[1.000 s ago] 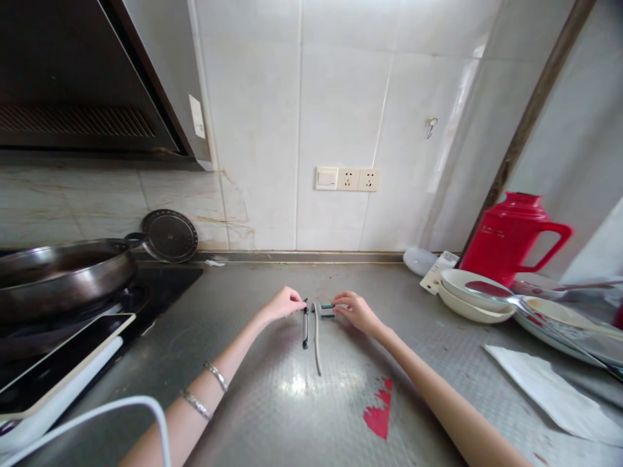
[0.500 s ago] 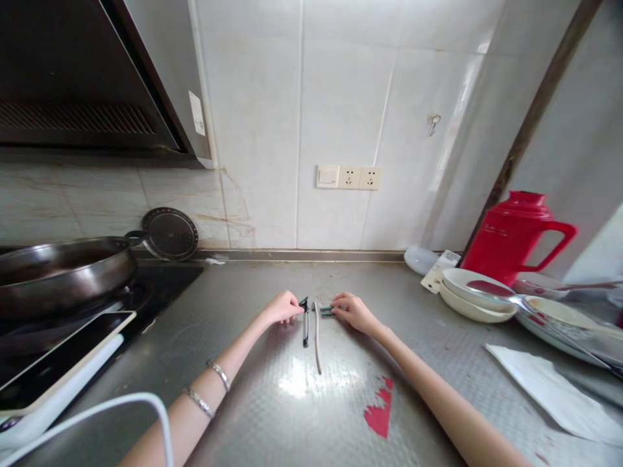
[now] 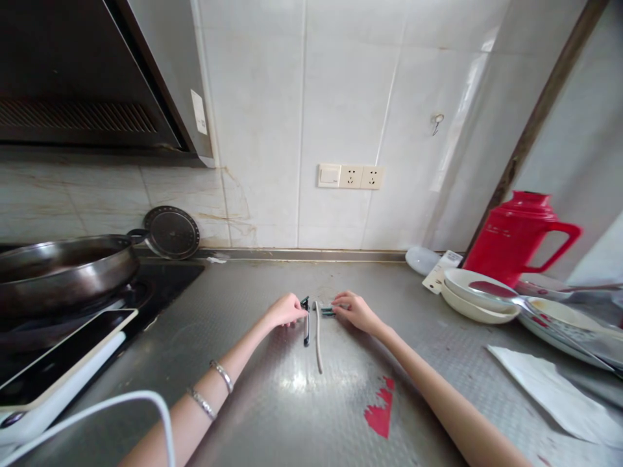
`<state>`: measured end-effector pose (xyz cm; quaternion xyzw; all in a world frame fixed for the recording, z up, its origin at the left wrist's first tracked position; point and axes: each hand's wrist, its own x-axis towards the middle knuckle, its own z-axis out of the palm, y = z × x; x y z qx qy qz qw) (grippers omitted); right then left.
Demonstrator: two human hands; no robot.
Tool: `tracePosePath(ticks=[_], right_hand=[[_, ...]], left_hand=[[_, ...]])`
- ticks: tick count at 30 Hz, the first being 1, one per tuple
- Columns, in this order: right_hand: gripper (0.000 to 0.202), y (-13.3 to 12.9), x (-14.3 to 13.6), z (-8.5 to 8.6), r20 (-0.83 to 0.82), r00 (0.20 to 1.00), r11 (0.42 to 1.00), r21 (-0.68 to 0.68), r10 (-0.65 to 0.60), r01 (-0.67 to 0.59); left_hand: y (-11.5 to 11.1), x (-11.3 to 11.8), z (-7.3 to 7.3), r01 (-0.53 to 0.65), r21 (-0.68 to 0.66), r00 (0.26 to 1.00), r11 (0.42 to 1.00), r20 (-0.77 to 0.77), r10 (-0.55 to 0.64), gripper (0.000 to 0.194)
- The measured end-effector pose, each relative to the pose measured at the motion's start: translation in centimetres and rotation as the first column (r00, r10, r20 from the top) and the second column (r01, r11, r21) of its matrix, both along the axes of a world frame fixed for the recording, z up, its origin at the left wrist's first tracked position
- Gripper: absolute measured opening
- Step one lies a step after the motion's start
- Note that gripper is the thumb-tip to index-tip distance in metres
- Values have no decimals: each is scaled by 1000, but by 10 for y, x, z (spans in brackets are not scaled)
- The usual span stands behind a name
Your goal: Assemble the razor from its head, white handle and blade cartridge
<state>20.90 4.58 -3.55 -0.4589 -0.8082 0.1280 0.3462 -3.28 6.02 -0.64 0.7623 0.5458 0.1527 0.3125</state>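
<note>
My left hand (image 3: 288,310) is closed, thumb and fingers pinching the dark green head of a small razor (image 3: 306,329) with a silver and black handle. The handle points toward me along the metal counter. Just right of it lies a thin, slightly bent pale stick (image 3: 318,344) with a darker top end, touched by neither hand. My right hand (image 3: 354,310) rests on the counter with its fingertips closed on a small dark green piece (image 3: 328,312), whose kind is too small to make out. The fingers partly cover both held things.
A red torn scrap (image 3: 379,414) lies on the counter near me. At right are a red thermos (image 3: 516,237), stacked bowls (image 3: 479,310) and a white paper (image 3: 545,392). At left, a pan (image 3: 73,269) sits on the stove, with a phone (image 3: 68,357) and white cable (image 3: 146,394) nearer.
The view has shifted very slightly. Both hands and the things between them stay almost where they were.
</note>
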Motion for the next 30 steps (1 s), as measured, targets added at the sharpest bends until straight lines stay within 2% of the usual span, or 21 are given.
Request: tracePosePath(ticks=[5,8,13,17,21,23,25,28,30], right_hand=[[22,0,6,2,-11,999,999,29,-38,39],[23,-1,8,2,-3,999,998,42,-47,48],[22,-5,5,5,6,999,998,61,-31,31],[22,-9,2,9,-4,1000,998,49,-31,31],[23,-11,-5,15,-71,994,997,9,-80,81],[24,-12,-12,20,-131,982,990,-58,-139,132],[25,-14,-20,26,-223,955,969,-196,-194,151],[29,-22,-33,37,-395,879,889,-453,-267,66],[32,-29,-41,43,-485,820,823,-568,-303,-32]], left_hand=[[-18,12,4,-73,221,994,973,-69,91,35],[-27,19,2,-115,282,986,952,-86,145,32],[-33,25,1,-101,292,957,951,-234,174,17],[-38,27,7,-56,245,910,968,-387,151,23],[-40,28,13,-67,275,908,959,-381,172,27],[-41,28,16,-85,298,916,951,-353,192,27],[-43,29,21,-96,325,928,941,-313,203,28],[-49,32,27,-100,364,946,926,-254,202,27],[-55,36,29,-97,380,953,920,-230,195,27]])
